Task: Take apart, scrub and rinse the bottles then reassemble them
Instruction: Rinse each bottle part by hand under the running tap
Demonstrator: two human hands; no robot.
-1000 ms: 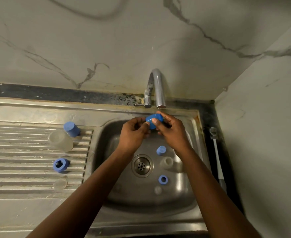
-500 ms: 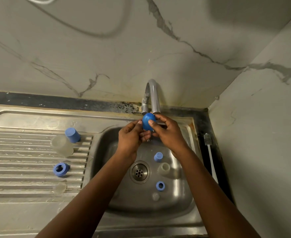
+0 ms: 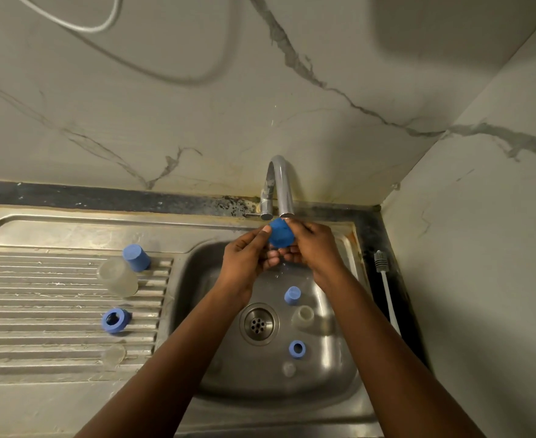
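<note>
Gripping blue cap (image 3: 280, 233), left hand (image 3: 244, 257) meets right hand (image 3: 316, 248).

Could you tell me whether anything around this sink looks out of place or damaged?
The brush lies in the dark gap between the sink and the right wall; dark grime stains the ledge behind the tap.

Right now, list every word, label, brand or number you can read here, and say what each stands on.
None is readable. The rounded blue plastic piece held by the left hand and right hand, the curved chrome tap and the stainless steel sink show no visible print.
</note>
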